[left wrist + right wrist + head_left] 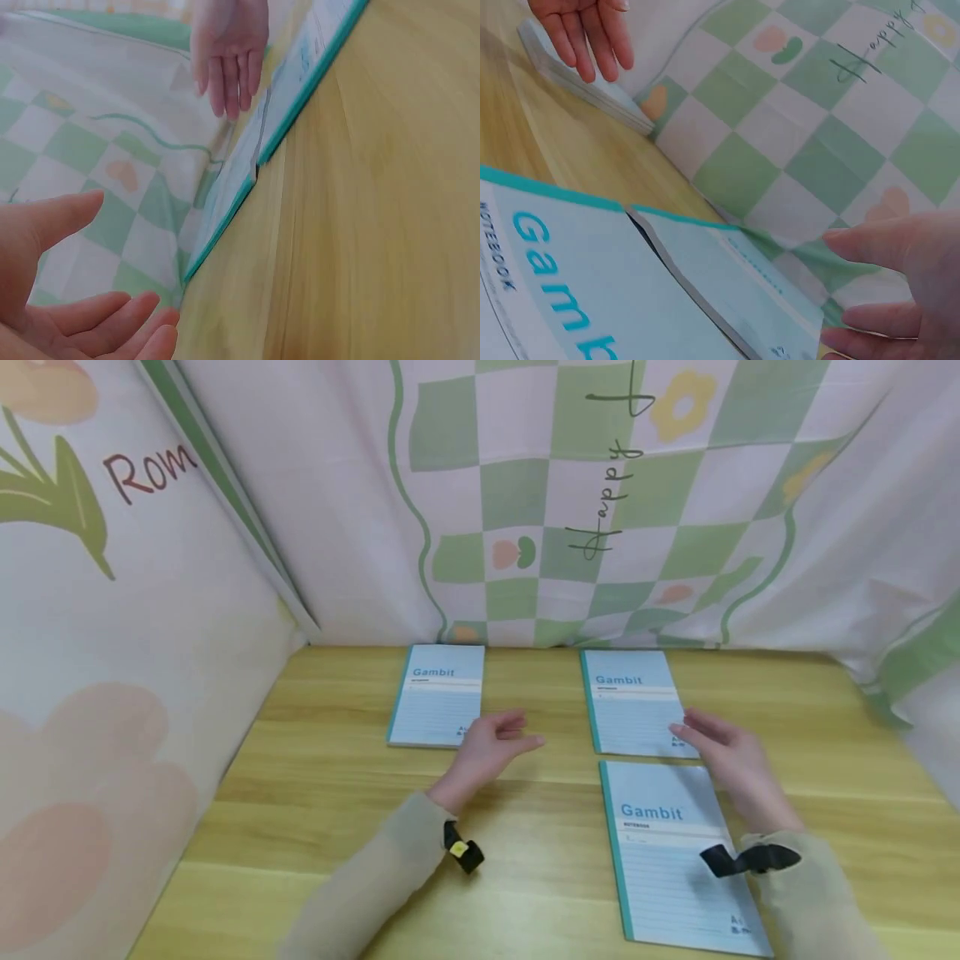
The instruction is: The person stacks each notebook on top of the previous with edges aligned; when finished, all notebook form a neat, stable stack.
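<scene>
Left hand (pixel 487 747): relaxed, thumb apart | Right hand (pixel 735 764): likewise | Forearms (pixel 375 877): extended forward

A plain beige long cloth sleeve (pixel 367 881) covers the left forearm, and a matching beige cloth sleeve (pixel 813 897) the right. At the left sleeve's far end is a black wrist strap (pixel 471 861) bearing a small yellow patch (pixel 459 850); a black band (pixel 768 858) with a blocky end crosses the right cuff.

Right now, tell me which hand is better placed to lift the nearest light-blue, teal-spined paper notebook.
Probably the right hand: in the head view it shows beside the nearest notebook. The left hand shows farther away, by the far-left light-blue notebook, with bare yellowish wooden table between.
</scene>
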Demonstrator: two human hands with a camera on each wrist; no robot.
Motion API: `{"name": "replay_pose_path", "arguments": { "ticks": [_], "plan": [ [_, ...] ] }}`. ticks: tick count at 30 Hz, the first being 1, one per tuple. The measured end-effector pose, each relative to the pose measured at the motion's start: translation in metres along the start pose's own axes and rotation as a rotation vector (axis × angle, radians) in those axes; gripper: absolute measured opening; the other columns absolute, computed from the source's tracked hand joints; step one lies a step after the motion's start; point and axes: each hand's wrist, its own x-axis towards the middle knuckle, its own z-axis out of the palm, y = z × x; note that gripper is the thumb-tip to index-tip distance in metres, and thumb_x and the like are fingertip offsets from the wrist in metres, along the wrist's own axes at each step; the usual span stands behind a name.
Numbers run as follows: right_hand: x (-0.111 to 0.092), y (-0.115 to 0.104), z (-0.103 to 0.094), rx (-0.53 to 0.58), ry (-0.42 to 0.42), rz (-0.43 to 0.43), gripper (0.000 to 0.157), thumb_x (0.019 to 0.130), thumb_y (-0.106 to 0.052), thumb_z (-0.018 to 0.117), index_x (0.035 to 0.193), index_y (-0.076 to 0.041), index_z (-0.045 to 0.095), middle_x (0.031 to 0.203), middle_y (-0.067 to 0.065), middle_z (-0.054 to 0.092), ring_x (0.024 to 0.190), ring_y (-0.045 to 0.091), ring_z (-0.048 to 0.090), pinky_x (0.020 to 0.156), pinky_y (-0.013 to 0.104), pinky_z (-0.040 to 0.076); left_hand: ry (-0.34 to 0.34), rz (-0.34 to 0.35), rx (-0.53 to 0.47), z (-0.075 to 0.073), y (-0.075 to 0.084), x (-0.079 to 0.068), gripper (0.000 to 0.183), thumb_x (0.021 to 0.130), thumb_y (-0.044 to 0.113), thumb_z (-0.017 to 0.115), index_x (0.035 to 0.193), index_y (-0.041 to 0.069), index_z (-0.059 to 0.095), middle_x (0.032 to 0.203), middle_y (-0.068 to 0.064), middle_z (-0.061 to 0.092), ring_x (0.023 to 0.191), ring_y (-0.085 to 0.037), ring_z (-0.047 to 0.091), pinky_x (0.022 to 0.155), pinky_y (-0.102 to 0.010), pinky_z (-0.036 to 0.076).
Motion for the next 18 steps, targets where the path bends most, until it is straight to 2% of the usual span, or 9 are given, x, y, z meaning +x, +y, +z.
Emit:
{"name": "replay_pose_path", "arguments": {
  "ticks": [5, 10, 18],
  "plan": [
    [0.001, 0.007, -0.006, 0.006, -0.014, 0.009, 0.099, 0.095, -0.064, 0.058, 0.161, -0.001, 0.019, 0.162, 0.028, 0.021, 0.145, 0.052, 0.020, 0.111, 0.071, 0.022, -0.014, -0.049, -0.058, 0.031, -0.004, 0.019, 0.062, 0.090, 0.029, 0.081, 0.142, 0.003, 0.058, 0.133, -0.010, 0.064, 0.119, -0.021, 0.061, 0.101, -0.036, 0.050],
    [0.001, 0.009, -0.007, -0.012, -0.027, 0.017, 0.100, 0.096, -0.064, 0.058, 0.160, -0.001, 0.017, 0.162, 0.030, 0.020, 0.145, 0.053, 0.019, 0.111, 0.071, 0.022, -0.008, -0.102, -0.141, 0.056, -0.009, 0.033, 0.058, 0.088, 0.028, 0.082, 0.138, 0.005, 0.062, 0.128, -0.006, 0.067, 0.118, -0.019, 0.062, 0.103, -0.035, 0.048],
    [0.003, 0.010, -0.007, -0.021, -0.026, 0.051, 0.101, 0.095, -0.064, 0.060, 0.160, 0.000, 0.017, 0.162, 0.029, 0.020, 0.146, 0.053, 0.017, 0.110, 0.071, 0.023, 0.009, -0.143, -0.177, 0.084, -0.001, 0.040, 0.062, 0.087, 0.033, 0.083, 0.138, 0.005, 0.061, 0.130, -0.005, 0.066, 0.120, -0.019, 0.061, 0.103, -0.034, 0.048]
  ]
}}
